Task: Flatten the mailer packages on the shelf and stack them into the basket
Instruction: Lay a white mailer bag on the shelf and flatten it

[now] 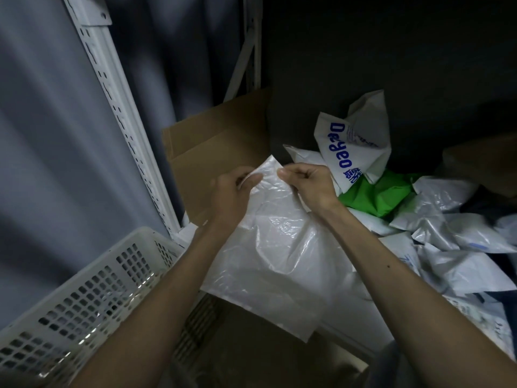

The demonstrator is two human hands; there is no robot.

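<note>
A translucent white mailer bag (277, 253) hangs in front of me over the shelf's front edge. My left hand (232, 194) pinches its top edge on the left. My right hand (307, 186) pinches the same edge just to the right, thumbs close together. On the shelf to the right lies a heap of crumpled mailers (447, 236): a white one with blue lettering (352, 141) standing up, a green one (377, 197), several silvery white ones. The white perforated plastic basket (84, 301) sits at the lower left, below the shelf level.
A flattened brown cardboard sheet (212, 147) leans at the shelf's left back. A white slotted upright post (120, 113) runs diagonally on the left, with a blue-grey curtain (42, 135) behind it. Another brown box (486, 161) sits at the far right in shadow.
</note>
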